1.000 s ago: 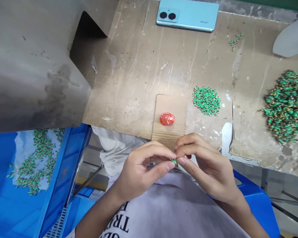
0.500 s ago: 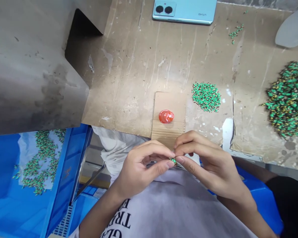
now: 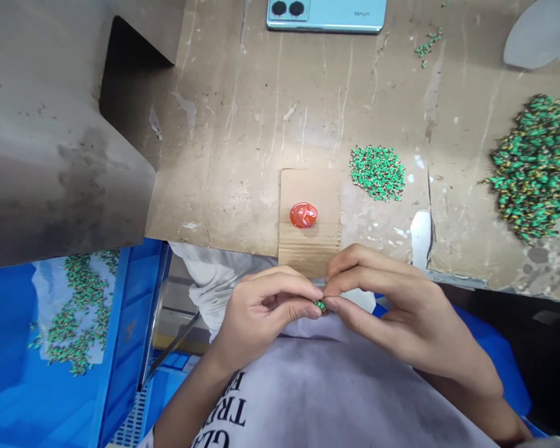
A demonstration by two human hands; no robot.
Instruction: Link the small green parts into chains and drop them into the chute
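Note:
Near the table's front edge, my left hand (image 3: 270,311) and my right hand (image 3: 387,305) meet fingertip to fingertip. Between them is a small green part (image 3: 321,305), pinched by thumb and fingers of both hands; its details are too small to tell. Just beyond the hands lies a cardboard piece (image 3: 310,246) with a small red cup (image 3: 303,215) on it. To the right of the cardboard is a small pile of green parts (image 3: 378,173). A larger pile of green and dark parts (image 3: 539,168) lies at the far right.
A light blue phone (image 3: 331,15) lies at the table's back edge. Several loose green parts (image 3: 429,45) and a white object (image 3: 539,34) are at the back right. A metal housing (image 3: 51,137) stands on the left, above a blue bin (image 3: 116,336) holding more green parts.
The view has shifted slightly, so the table items appear a little further left and higher. Both hands keep the green part pinched between them, with slightly changed finger positions.

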